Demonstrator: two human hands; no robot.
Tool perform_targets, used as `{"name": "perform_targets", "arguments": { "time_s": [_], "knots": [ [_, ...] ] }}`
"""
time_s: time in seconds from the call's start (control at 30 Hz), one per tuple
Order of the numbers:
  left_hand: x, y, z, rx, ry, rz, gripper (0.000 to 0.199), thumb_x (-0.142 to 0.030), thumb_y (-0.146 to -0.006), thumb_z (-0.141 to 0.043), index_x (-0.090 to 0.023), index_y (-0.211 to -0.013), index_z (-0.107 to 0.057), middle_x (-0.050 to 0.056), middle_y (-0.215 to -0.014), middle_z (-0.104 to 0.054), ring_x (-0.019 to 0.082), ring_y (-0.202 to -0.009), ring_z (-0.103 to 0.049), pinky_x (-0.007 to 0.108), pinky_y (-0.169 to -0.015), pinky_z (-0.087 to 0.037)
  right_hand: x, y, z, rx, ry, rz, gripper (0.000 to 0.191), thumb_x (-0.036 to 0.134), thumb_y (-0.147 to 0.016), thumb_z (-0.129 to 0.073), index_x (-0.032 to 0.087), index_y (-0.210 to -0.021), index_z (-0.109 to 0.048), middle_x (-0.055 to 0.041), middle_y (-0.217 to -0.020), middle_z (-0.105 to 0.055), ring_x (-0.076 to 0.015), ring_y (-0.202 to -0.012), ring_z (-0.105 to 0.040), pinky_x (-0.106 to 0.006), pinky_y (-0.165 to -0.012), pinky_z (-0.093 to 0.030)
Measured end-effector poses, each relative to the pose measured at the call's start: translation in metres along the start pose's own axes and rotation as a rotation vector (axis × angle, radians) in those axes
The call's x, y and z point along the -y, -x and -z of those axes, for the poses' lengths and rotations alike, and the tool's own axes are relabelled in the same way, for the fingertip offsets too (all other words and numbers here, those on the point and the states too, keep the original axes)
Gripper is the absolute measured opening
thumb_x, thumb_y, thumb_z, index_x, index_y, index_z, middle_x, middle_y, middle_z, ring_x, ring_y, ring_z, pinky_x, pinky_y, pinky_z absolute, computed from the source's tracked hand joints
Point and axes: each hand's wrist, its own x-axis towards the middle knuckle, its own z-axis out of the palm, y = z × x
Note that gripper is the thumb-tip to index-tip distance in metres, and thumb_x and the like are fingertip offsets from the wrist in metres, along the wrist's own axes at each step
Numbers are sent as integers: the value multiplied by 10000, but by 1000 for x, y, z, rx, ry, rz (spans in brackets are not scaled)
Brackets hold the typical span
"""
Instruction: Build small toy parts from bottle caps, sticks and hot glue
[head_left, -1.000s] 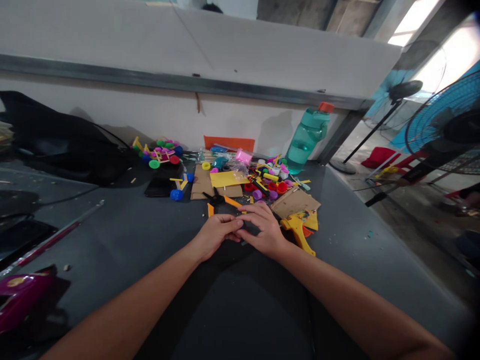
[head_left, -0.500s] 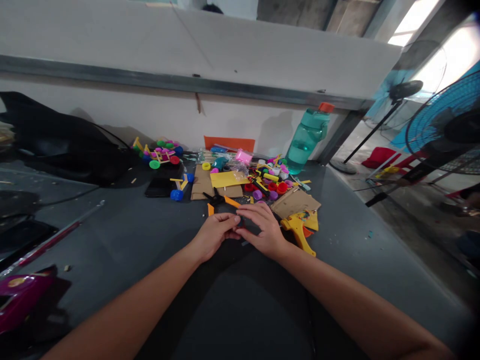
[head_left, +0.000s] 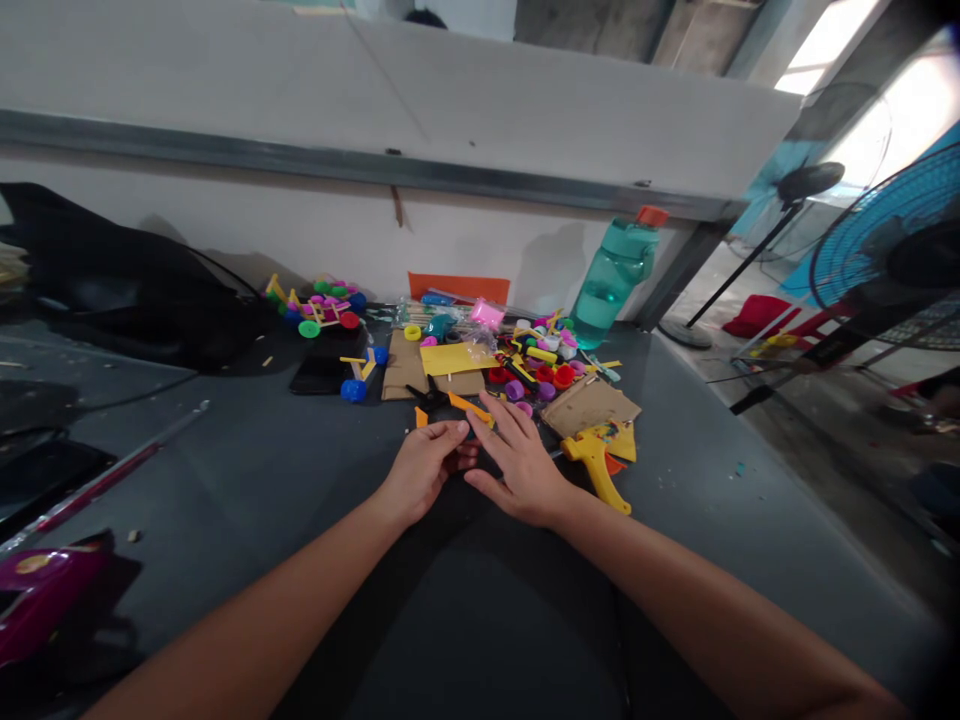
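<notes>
Right hand (head_left: pixel 523 468) lifted open | left hand (head_left: pixel 424 469) curled | orange-handled cutters (head_left: pixel 469 407) (just ahead)

Craft pieces (head_left: pixel 525 375) on bench (head_left: pixel 225 470) — bottle (head_left: pixel 615 270) behind

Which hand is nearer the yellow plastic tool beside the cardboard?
The right hand is nearer, just left of the yellow plastic tool; the left hand lies farther left, on the right hand's far side.

The head-worn camera looks forward and down, close above the counter (head_left: pixel 225 470), with the left hand (head_left: pixel 424 470) and right hand (head_left: pixel 525 468) at lower centre and a wall (head_left: pixel 225 240) beyond.
</notes>
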Motion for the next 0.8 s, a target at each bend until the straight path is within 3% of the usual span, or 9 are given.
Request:
{"name": "perform_targets", "arguments": {
  "time_s": [0.3, 0.43, 0.6, 0.8],
  "knots": [
    [0, -1, -1, -31, -13, 6, 208, -276, -659, -732, -113, -756, -647, 15, -612, -639, 90, -545, -585, 215, -584, -488, 5, 0, 0, 4, 44, -9, 730, 535, -814, -467, 152, -1392, -240, -183, -1460, -200, -354, -1331, -175, -570, -1009, -269],
    [2, -1, -1, 8, -50, -13, 232, -295, -654, -732, -101, -754, -652, 28, -652, -644, 95, -574, -578, 217, -576, -477, -1, -1, -2, -73, -25, -14, 561, 413, -846, -482, 157, -1331, -362, -155, -1404, -335, -295, -1303, -270, -510, -1028, -283],
    [4, 1, -1, 72, -114, -27, 244, -327, -686, -702, -91, -710, -645, 15, -598, -596, 94, -552, -548, 238, -571, -485, -10, -3, -6, -246, -182, -54, 284, 302, -808, -563, 244, -1086, -576, -68, -1175, -570, -236, -1153, -459, -471, -978, -357],
    [0, 3, -3, 75, -75, -27, 254, -360, -713, -673, -109, -721, -633, 12, -645, -582, 102, -595, -555, 238, -561, -491, -9, -5, -3, -345, -287, -121, 209, 277, -793, -597, 259, -1001, -611, -46, -1071, -622, -214, -1065, -519, -440, -936, -399]
  ]
}}
